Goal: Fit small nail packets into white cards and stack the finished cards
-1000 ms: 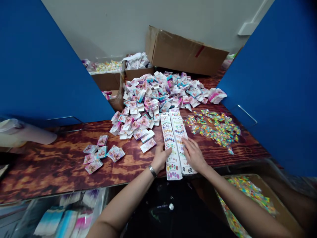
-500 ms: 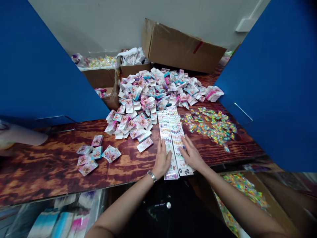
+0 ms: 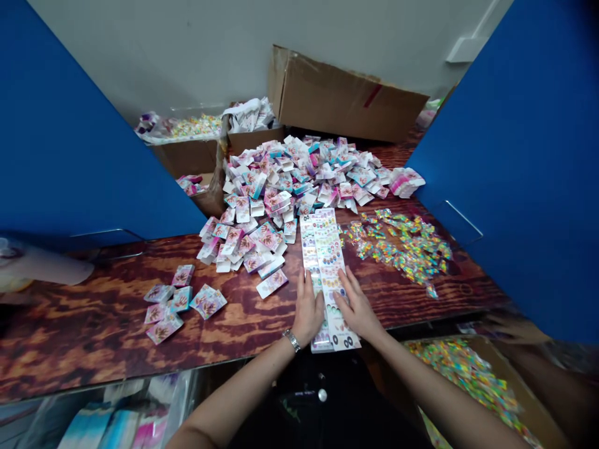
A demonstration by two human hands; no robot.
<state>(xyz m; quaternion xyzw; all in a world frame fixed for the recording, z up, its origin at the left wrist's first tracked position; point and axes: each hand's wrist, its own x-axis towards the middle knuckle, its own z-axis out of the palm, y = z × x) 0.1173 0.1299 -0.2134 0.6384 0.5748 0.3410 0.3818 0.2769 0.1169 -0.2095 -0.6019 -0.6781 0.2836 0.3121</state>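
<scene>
Two long strips printed with rows of small coloured ovals lie lengthwise in front of me: a left strip (image 3: 309,240) and a right strip (image 3: 330,249), whose edge overlaps the left one. My left hand (image 3: 309,312) rests along the left strip's outer side, fingers stretched forward and thumb over the printed face. On the right strip lies my right hand (image 3: 358,308), its fingers extended across the surface. Both strips reach the front edge of the table. Just beyond them is a heap of small printed cardboard boxes (image 3: 266,234), many with open flaps.
Small colourful packets (image 3: 407,243) are spread at right on the wood-patterned table (image 3: 224,337). Several flat boxes (image 3: 163,327) sit at left. Cardboard cartons (image 3: 346,93) stand behind, blue panels (image 3: 93,156) on both sides. Below are a carton of packets (image 3: 477,380) and a bin (image 3: 187,386).
The gap between the two strips has closed; the right strip now overlaps the left. My hands have come slightly closer together. The view has shifted a little.
</scene>
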